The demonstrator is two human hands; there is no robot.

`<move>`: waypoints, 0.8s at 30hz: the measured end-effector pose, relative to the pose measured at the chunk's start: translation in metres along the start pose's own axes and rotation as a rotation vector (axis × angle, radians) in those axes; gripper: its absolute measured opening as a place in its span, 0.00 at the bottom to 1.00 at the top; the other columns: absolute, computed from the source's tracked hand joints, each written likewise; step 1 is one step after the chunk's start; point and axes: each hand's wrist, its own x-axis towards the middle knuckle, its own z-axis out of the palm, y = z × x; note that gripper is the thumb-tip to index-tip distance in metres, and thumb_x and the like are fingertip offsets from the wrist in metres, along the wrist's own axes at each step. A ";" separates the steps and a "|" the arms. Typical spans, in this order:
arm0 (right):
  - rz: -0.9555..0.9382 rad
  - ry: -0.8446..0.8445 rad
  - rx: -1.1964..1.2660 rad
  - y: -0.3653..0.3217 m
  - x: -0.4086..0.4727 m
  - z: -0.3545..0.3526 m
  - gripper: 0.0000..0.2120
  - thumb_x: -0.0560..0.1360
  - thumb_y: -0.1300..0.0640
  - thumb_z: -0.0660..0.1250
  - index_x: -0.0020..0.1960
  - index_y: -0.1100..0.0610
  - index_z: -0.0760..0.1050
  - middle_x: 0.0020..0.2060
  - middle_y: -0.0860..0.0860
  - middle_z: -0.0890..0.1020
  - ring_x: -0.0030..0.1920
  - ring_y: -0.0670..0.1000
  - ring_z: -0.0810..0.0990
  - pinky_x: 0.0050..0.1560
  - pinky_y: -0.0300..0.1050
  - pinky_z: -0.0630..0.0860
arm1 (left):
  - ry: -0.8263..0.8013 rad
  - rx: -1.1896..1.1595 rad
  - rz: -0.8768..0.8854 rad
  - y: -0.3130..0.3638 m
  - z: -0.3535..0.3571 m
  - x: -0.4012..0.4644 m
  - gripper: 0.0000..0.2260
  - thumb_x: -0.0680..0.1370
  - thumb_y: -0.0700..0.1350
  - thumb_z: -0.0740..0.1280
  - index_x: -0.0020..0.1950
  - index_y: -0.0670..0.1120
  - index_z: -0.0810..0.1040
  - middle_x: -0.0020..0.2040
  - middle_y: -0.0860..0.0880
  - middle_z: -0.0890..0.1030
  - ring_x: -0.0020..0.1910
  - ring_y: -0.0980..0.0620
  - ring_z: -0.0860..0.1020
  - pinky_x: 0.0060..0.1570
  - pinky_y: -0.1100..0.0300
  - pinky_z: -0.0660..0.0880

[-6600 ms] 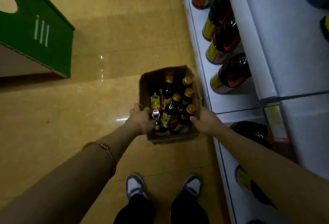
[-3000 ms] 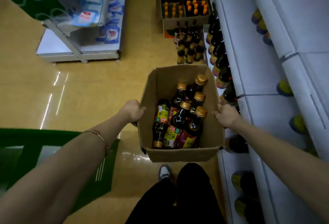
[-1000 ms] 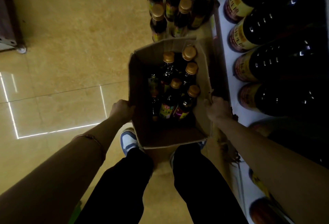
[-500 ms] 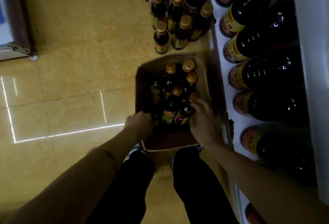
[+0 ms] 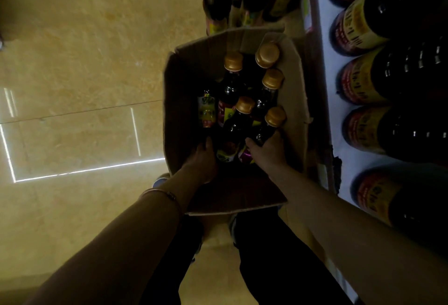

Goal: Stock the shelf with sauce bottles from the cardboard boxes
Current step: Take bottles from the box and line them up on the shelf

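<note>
Gripping an upright sauce bottle, cap up, right hand.

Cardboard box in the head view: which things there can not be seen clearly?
- Box floor: hidden by bottles and shadow.
- Left hand: fingers lost in the dark; grasp unclear.
- Right hand covers the lower body of its bottle.
- Bottle labels: too dim to read.
- Floor bottles: cut by the top edge.

Labels on the sauce bottles are too dim to read.
</note>
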 end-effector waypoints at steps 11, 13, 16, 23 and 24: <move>-0.047 0.117 0.191 0.013 0.034 0.005 0.33 0.76 0.58 0.70 0.76 0.59 0.58 0.71 0.57 0.69 0.71 0.57 0.68 0.69 0.50 0.68 | 0.235 -0.417 0.151 0.035 -0.005 0.058 0.37 0.72 0.48 0.74 0.75 0.50 0.57 0.72 0.43 0.65 0.69 0.42 0.68 0.63 0.46 0.73; -0.032 0.104 0.207 0.012 0.038 0.000 0.30 0.75 0.57 0.71 0.74 0.57 0.64 0.69 0.55 0.72 0.70 0.56 0.70 0.69 0.51 0.69 | 0.219 -0.456 0.148 0.037 -0.004 0.059 0.37 0.72 0.47 0.74 0.75 0.55 0.57 0.73 0.41 0.61 0.68 0.39 0.68 0.61 0.46 0.74; -0.027 0.035 0.210 0.010 0.040 -0.009 0.27 0.73 0.56 0.73 0.70 0.55 0.70 0.65 0.54 0.76 0.66 0.55 0.74 0.65 0.52 0.72 | 0.206 -0.466 0.106 0.039 -0.012 0.064 0.36 0.70 0.46 0.75 0.73 0.57 0.60 0.72 0.42 0.64 0.68 0.39 0.69 0.61 0.45 0.74; -0.150 -0.021 0.124 0.014 0.020 -0.010 0.27 0.69 0.65 0.75 0.66 0.60 0.72 0.59 0.57 0.79 0.61 0.57 0.77 0.53 0.46 0.73 | 0.335 -0.630 0.094 0.042 -0.015 0.045 0.28 0.71 0.43 0.75 0.69 0.47 0.70 0.63 0.47 0.78 0.63 0.48 0.75 0.57 0.60 0.71; -0.163 -0.025 0.098 0.015 0.016 -0.013 0.27 0.69 0.66 0.75 0.65 0.61 0.73 0.59 0.58 0.79 0.61 0.57 0.76 0.51 0.43 0.72 | 0.317 -0.603 0.118 0.041 -0.015 0.038 0.25 0.71 0.41 0.75 0.67 0.46 0.73 0.61 0.47 0.79 0.62 0.48 0.75 0.54 0.62 0.70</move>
